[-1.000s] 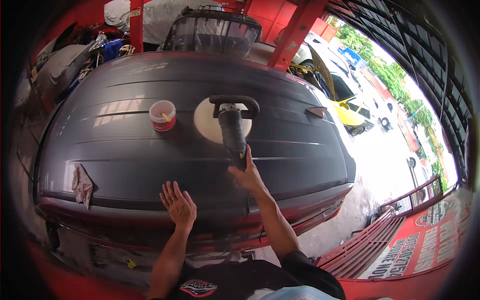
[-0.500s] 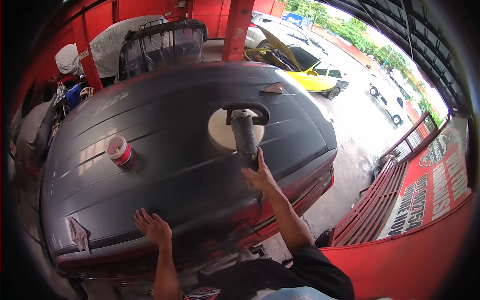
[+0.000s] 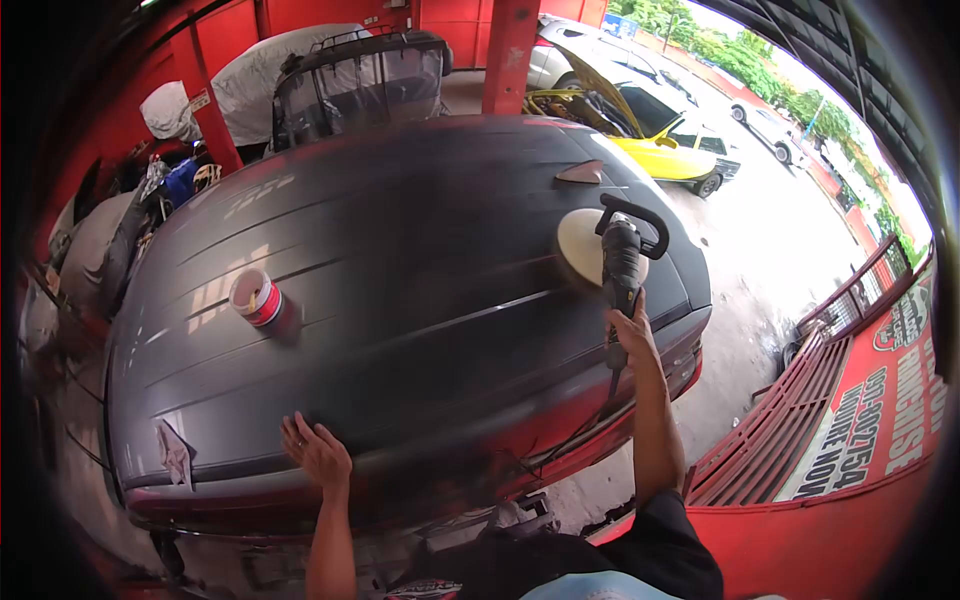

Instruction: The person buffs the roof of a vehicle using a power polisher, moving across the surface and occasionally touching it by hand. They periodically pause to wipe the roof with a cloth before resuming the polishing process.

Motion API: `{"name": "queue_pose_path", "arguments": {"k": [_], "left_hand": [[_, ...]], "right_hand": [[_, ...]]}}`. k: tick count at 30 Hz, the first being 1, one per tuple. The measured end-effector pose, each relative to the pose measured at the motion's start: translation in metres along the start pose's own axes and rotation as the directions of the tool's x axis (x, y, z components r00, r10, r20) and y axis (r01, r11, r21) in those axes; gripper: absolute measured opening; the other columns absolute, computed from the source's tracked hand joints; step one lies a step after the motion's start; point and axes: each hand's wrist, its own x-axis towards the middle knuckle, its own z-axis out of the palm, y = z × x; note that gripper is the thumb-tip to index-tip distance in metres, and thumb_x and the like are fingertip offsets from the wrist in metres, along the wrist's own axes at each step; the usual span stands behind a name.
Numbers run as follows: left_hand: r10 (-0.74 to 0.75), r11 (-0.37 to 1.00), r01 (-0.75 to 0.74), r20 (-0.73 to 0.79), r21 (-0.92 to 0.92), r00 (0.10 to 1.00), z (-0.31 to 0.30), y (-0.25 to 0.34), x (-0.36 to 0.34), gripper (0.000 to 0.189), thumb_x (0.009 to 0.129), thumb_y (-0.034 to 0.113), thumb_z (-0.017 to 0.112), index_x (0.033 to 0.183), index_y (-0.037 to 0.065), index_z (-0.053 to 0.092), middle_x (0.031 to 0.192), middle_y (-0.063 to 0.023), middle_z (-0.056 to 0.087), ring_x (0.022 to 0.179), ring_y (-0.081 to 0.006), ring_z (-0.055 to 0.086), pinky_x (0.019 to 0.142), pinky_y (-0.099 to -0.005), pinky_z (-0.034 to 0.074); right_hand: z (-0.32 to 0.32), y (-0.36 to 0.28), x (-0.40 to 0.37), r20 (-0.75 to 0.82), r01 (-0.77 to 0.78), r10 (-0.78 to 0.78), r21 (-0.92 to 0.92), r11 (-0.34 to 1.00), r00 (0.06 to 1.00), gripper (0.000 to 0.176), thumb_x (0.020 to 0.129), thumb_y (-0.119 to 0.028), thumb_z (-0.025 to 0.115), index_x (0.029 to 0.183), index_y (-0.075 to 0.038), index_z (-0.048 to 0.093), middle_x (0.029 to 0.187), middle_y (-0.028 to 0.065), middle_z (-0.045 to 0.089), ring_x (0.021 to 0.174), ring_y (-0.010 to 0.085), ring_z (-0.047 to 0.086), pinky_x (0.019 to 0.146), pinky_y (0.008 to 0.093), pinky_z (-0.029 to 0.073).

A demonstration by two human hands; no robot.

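My right hand (image 3: 630, 328) is wrapped round the body of a car polisher (image 3: 622, 262), which has a black loop handle at its front. Its round cream pad (image 3: 582, 247) lies against the dark roof (image 3: 420, 260) of a vehicle, near the right end. The pad's far side is partly covered by the tool. Near the roof's close edge, my left hand (image 3: 318, 452) rests flat with fingers apart, holding nothing. A red and white tub (image 3: 256, 298) with something sticking out stands on the roof. A crumpled cloth (image 3: 174, 455) lies at the roof's left.
A shark-fin antenna (image 3: 580, 172) rises from the roof beyond the pad. A power cord (image 3: 613, 383) hangs from the polisher over the roof edge. Behind stand a red post (image 3: 510, 60) and a yellow car (image 3: 670, 150) with its hood up. A red gate (image 3: 770, 430) is at right.
My right hand has carried the polisher rightward along the roof, towards its right end. My left hand stays at the near edge. The whole view has shifted somewhat.
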Motion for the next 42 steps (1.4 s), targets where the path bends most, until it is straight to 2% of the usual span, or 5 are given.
{"name": "queue_pose_path", "arguments": {"k": [6,8,18,37,42], "left_hand": [[-0.002,1.0,0.003,0.031,-0.022,1.0,0.003,0.001,0.006,0.051,0.106,0.028,0.036,0.151,0.004,0.032,0.156,-0.0221,0.032,0.148,-0.0391,0.025,0.121,-0.0538,0.014],[0.003,0.999,-0.002,0.021,-0.036,1.0,0.003,0.002,0.006,0.05,0.106,0.026,0.037,0.15,0.004,0.033,0.156,-0.0221,0.033,0.148,-0.0391,0.025,0.121,-0.0537,0.015],[0.054,0.988,-0.056,-0.014,-0.142,0.998,-0.006,0.004,0.004,0.049,0.102,0.021,0.046,0.146,0.002,0.036,0.152,-0.0242,0.037,0.147,-0.04,0.027,0.121,-0.0548,0.017],[0.155,0.93,-0.165,-0.055,-0.33,0.986,-0.01,-0.001,0.0,0.05,0.1,0.017,0.048,0.146,0.001,0.033,0.152,-0.0253,0.034,0.145,-0.042,0.028,0.12,-0.0567,0.017],[0.128,0.944,-0.155,-0.108,-0.29,0.986,-0.006,-0.001,0.0,0.05,0.1,0.017,0.05,0.144,0.0,0.036,0.15,-0.0244,0.037,0.144,-0.0419,0.031,0.12,-0.0562,0.019]], "right_hand": [[0.024,0.013,-0.063,0.019,0.018,-0.019,0.029,0.999,1.0,0.105,0.086,-0.008,0.067,0.16,-0.02,-0.007,0.072,0.0055,0.057,0.05,0.0144,0.055,0.043,0.0311,0.047],[0.028,0.049,-0.066,0.057,0.187,-0.183,-0.066,0.98,0.981,0.103,0.086,-0.007,0.066,0.16,-0.018,-0.005,0.073,0.0059,0.057,0.05,0.0147,0.055,0.043,0.0317,0.048],[0.132,0.005,-0.197,0.244,0.069,-0.055,-0.048,0.996,0.968,0.1,0.088,-0.006,0.064,0.161,-0.016,-0.005,0.086,0.0095,0.061,0.053,0.0144,0.055,0.046,0.0312,0.048],[0.201,0.009,-0.256,0.372,0.05,-0.016,-0.083,0.995,0.928,0.102,0.088,-0.006,0.065,0.161,-0.02,-0.005,0.077,0.0087,0.062,0.054,0.0137,0.056,0.047,0.0293,0.05],[0.216,0.013,-0.266,0.461,0.142,-0.065,-0.133,0.981,0.885,0.105,0.087,-0.009,0.068,0.161,-0.02,-0.005,0.09,0.0156,0.067,0.058,0.016,0.059,0.051,0.0316,0.052]]}}
